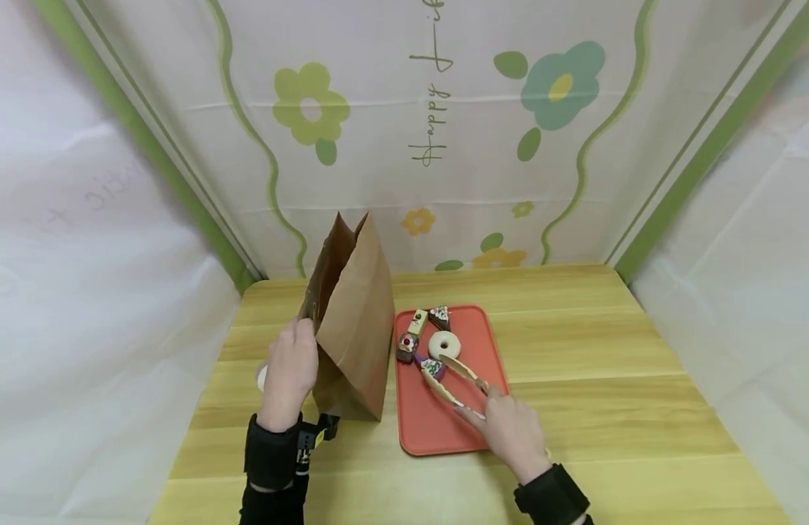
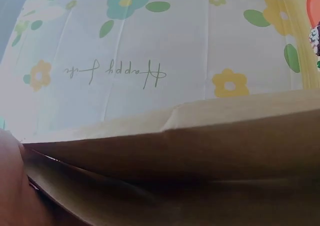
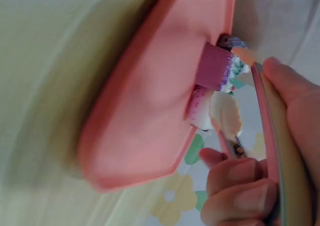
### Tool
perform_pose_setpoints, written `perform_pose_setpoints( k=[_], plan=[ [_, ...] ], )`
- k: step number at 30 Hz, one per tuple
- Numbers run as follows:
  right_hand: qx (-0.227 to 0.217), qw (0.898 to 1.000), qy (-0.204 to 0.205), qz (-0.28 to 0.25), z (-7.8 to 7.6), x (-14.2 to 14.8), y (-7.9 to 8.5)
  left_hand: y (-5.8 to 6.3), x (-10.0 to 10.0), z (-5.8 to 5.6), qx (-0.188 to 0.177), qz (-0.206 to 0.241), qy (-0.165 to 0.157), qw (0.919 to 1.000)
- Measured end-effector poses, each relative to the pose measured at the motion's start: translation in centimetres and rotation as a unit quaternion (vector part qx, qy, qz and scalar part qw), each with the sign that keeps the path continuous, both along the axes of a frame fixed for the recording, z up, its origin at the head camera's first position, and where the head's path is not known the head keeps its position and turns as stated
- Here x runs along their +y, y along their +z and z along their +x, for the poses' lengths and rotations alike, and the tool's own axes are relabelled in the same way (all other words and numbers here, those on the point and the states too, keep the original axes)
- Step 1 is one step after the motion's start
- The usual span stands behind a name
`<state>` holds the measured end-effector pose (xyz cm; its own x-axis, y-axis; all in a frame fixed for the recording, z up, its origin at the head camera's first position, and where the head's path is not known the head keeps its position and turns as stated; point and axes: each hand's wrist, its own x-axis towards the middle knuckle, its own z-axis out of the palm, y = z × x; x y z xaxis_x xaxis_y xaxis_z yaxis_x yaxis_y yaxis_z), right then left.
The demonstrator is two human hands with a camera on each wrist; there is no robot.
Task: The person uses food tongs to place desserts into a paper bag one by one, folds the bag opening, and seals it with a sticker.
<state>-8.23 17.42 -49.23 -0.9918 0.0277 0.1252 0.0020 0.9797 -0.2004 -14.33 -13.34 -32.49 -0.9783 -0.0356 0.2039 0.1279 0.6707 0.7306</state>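
Observation:
My left hand (image 1: 291, 368) grips the near edge of the opening of a tall brown paper bag (image 1: 361, 321), which stands upright on the table. In the left wrist view the bag's mouth (image 2: 200, 151) spreads beside that hand's fingers. My right hand (image 1: 514, 432) holds a pair of tongs (image 1: 442, 391) with its arms spread apart over the red tray (image 1: 440, 430). The tong tips are around a purple triangular cake slice (image 1: 434, 367) and close to a white ring doughnut (image 1: 436, 344). In the right wrist view the purple slice (image 3: 214, 68) sits on the tray.
Also on the tray's far left are a cream rectangular cake (image 1: 417, 321), a dark chocolate slice (image 1: 440, 317) and a dark cake with a red topping (image 1: 407, 348). A white round thing (image 1: 262, 377) shows partly behind my left hand. A flower-printed cloth (image 1: 378, 160) rises behind the table.

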Motion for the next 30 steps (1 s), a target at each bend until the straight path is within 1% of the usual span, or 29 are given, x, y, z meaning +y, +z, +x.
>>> perform_pose_setpoints(
  k=[2, 3, 4, 5, 6, 7, 9, 10, 11, 13, 14, 16, 18, 20, 21, 22, 23, 24, 26, 28, 30],
  plan=[
    [0.006, 1.0, 0.006, 0.004, 0.0, -0.1, -0.2, 0.1, 0.0, 0.0, 0.0, 0.001, 0.004, 1.0],
    [0.014, 1.0, 0.01, 0.005, 0.0, -0.1, -0.2, 0.3, 0.2, 0.0, -0.024, 0.02, 0.021, 0.9993],
    [0.021, 1.0, 0.013, 0.008, -0.1, -0.1, -0.3, 0.3, 0.2, 0.0, -0.011, 0.0, 0.012, 0.9999],
    [0.026, 0.999, 0.015, 0.011, -0.2, -0.1, -0.3, 0.3, 0.2, 0.0, -0.006, -0.005, 0.009, 0.9999],
    [0.028, 0.999, 0.016, 0.012, -0.2, -0.2, -0.4, 0.2, 0.2, 0.0, 0.005, -0.02, 0.002, 0.9998],
    [0.027, 0.999, 0.016, 0.015, -0.2, -0.2, -0.5, 0.2, 0.3, 0.0, 0.02, -0.04, -0.008, 0.999],
    [0.019, 1.0, 0.013, 0.018, -0.2, -0.4, -0.7, 0.1, 0.3, 0.0, 0.032, -0.052, -0.018, 0.998],
    [0.012, 1.0, 0.012, 0.019, -0.2, -0.5, -0.8, 0.1, 0.3, 0.0, 0.031, -0.049, -0.02, 0.9981],
    [0.005, 1.0, 0.009, 0.018, -0.2, -0.7, -1.0, 0.0, 0.4, 0.0, 0.019, -0.031, -0.014, 0.9992],
    [0.001, 1.0, 0.005, 0.014, -0.3, -0.9, -1.5, 0.0, 0.4, 0.0, 0.015, -0.033, -0.011, 0.9993],
    [0.002, 1.0, 0.004, 0.014, -0.4, -1.0, -1.7, -0.1, 0.4, 0.0, 0.002, -0.015, -0.001, 0.9999],
    [0.005, 1.0, 0.004, 0.015, -0.4, -1.1, -2.1, -0.1, 0.4, 0.0, 0.004, -0.016, 0.003, 0.9999],
    [0.018, 1.0, 0.008, 0.022, -0.5, -1.0, -2.3, -0.2, 0.4, -0.1, 0.027, -0.035, -0.004, 0.999],
    [0.026, 0.999, 0.017, 0.031, -0.5, -0.8, -2.4, -0.4, 0.2, 0.1, 0.046, -0.037, -0.006, 0.9982],
    [0.025, 0.999, 0.021, 0.034, -0.5, -0.7, -2.4, -0.5, 0.2, 0.1, 0.061, -0.047, -0.01, 0.997],
    [0.026, 0.999, 0.024, 0.037, -0.6, -0.6, -2.4, -0.6, 0.1, 0.2, 0.086, -0.065, -0.018, 0.9941],
    [0.03, 0.998, 0.027, 0.042, -0.6, -0.6, -2.4, -0.8, 0.1, 0.3, 0.103, -0.066, -0.019, 0.9923],
    [0.035, 0.998, 0.03, 0.048, -0.6, -0.5, -2.4, -0.9, 0.0, 0.3, 0.131, -0.079, -0.026, 0.9878],
    [0.049, 0.996, 0.036, 0.06, -0.6, -0.4, -2.5, -1.1, 0.0, 0.2, 0.167, -0.098, -0.034, 0.9805],
    [0.064, 0.995, 0.04, 0.07, -0.5, -0.4, -2.6, -1.1, 0.0, 0.2, 0.17, -0.088, -0.035, 0.981],
    [0.066, 0.995, 0.041, 0.069, -0.4, -0.3, -2.8, -1.1, -0.1, 0.1, 0.143, -0.067, -0.032, 0.9869]
  ],
)
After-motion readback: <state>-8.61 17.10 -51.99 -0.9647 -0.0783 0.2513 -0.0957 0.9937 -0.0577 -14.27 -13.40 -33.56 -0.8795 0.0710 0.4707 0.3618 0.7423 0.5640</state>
